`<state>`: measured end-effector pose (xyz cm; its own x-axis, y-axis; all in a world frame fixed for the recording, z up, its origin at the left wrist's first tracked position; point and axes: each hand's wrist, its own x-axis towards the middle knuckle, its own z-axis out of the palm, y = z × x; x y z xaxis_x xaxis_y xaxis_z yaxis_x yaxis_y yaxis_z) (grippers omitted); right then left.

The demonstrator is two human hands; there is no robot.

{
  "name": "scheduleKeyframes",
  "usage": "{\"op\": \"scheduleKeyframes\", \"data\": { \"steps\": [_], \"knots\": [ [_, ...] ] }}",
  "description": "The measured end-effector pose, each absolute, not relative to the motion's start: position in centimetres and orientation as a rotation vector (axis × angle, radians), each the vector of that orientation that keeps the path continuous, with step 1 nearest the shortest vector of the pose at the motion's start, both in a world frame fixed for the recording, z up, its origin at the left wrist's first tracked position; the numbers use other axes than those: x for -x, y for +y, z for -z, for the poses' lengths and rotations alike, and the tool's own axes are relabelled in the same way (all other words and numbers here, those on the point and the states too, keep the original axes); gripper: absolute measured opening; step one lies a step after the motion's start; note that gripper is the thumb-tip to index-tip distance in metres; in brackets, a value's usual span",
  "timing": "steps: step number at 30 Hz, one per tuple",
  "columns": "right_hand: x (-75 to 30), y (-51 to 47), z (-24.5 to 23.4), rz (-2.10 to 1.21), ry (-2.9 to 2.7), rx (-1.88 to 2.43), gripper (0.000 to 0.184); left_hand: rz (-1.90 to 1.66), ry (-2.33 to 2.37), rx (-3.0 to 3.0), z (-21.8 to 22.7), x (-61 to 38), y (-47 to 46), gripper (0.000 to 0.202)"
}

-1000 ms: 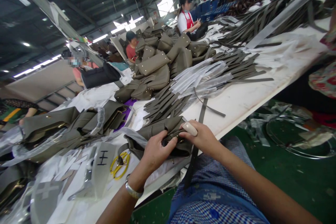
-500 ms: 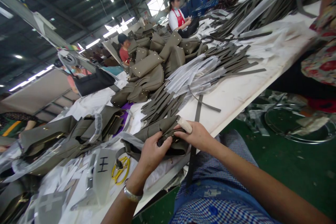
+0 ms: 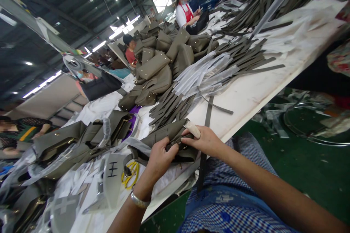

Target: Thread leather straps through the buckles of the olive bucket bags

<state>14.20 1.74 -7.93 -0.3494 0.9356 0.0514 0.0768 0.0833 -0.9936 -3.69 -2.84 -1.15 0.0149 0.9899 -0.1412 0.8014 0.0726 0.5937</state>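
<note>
An olive-grey leather bag (image 3: 166,138) lies at the near edge of a long white table (image 3: 246,98). My left hand (image 3: 160,160) grips its dark opening from the left, fingers curled round the edge, a silver bracelet on the wrist. My right hand (image 3: 205,140) holds the bag from the right, with a taped or bandaged forefinger pressed on top. A dark strap (image 3: 203,145) runs under my right hand and hangs off the table edge.
Yellow-handled scissors (image 3: 130,174) lie left of my left hand, beside grey cut pieces (image 3: 113,174). Piles of olive bags (image 3: 158,69), leather strips (image 3: 175,107) and plastic sleeves (image 3: 202,76) cover the table. Several other people sit at the far side. Green floor lies to the right.
Both hands keep their grip on the bag, shifting only slightly. The view has tilted and drifted a little.
</note>
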Motion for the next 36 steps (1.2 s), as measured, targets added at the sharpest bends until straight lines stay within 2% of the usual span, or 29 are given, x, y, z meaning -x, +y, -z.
{"op": "scheduleKeyframes", "data": {
  "steps": [7, 15, 22, 29, 33, 36],
  "knots": [
    [-14.3, 1.5, 7.5, -1.349, -1.595, 1.038, 0.017, -0.479, 1.820, -1.800, 1.5, 3.7, -3.0, 0.031],
    [-14.1, 1.3, 8.0, -1.372, -1.553, 1.020, 0.018, -0.533, 1.799, -1.661, 1.4, 3.4, -3.0, 0.023],
    [-14.1, 1.7, 7.9, -1.360, -1.614, 1.063, 0.018, -0.560, 1.792, -1.564, 1.5, 3.4, -2.9, 0.026],
    [-16.0, -0.4, 6.6, -0.959, -1.568, 1.099, 0.017, -0.587, 1.790, -1.562, 1.6, 3.2, -3.0, 0.025],
    [-17.2, -2.6, 5.4, -0.977, -1.649, 1.005, 0.013, -0.576, 1.832, -1.638, 1.6, 2.9, -3.5, 0.024],
    [-17.5, -4.2, 4.6, -0.821, -1.757, 1.004, 0.015, -0.562, 1.883, -1.685, 1.8, 2.9, -3.8, 0.027]
  ]
}}
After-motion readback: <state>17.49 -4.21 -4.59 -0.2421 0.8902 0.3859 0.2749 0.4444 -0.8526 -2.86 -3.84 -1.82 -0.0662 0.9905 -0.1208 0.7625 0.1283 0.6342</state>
